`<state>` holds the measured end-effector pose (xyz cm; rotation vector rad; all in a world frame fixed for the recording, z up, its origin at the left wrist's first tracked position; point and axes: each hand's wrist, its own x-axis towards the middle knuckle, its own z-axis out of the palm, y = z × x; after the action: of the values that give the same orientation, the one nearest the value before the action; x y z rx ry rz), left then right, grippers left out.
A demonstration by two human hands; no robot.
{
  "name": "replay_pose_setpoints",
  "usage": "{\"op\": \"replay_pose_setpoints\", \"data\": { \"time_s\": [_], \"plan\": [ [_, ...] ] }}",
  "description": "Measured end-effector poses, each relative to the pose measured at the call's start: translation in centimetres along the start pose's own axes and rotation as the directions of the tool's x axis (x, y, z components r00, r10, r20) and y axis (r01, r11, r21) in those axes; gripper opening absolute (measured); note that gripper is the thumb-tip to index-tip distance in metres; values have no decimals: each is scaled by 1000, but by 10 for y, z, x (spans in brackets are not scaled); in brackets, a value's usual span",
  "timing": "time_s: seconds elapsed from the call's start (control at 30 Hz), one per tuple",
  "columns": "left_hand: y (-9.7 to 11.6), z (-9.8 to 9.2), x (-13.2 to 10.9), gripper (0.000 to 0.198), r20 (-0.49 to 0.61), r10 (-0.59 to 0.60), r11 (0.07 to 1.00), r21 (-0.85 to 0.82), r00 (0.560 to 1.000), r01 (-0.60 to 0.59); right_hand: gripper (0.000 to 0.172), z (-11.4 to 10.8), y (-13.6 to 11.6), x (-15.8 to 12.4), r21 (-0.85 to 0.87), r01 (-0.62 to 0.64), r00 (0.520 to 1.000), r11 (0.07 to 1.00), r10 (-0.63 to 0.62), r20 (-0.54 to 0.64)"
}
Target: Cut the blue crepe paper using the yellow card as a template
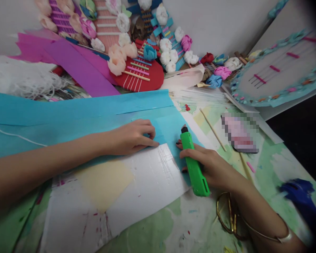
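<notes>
My right hand is wrapped round a green box cutter, its blade end tilted up and away over the blue paper. My left hand rests on the blue crepe paper with loosely bent fingers and holds nothing I can see. Its lowest fingertip touches the top edge of a white board, which overlaps the near edge of the blue paper. Cut marks score the board's right corner, and a cream patch lies on it.
Gold-handled scissors lie beside my right wrist. A blurred blue tool, a thin stick and a pixelated object are at right. Behind are purple paper, white threads and a red board with paper flowers.
</notes>
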<state>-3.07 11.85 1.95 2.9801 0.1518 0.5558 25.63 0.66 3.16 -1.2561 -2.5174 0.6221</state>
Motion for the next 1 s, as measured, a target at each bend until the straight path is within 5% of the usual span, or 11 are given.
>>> {"op": "replay_pose_setpoints", "data": {
  "time_s": [0.23, 0.6, 1.0],
  "plan": [
    [3, 5, 2, 39, 93, -27, 998, 65, 995, 21, 27, 4, -15, 11, -1, 85, 995, 996, -85, -42],
    [13, 2, -8, 30, 11, -119, 987, -105, 993, 120, 35, 16, -23, 23, -40, 82, 994, 996, -79, 69],
    [27, -7, -33, 22, -48, -110, 993, -40, 993, 108, 34, 12, -22, 25, -54, 85, 992, 995, -80, 92]
  ]
}}
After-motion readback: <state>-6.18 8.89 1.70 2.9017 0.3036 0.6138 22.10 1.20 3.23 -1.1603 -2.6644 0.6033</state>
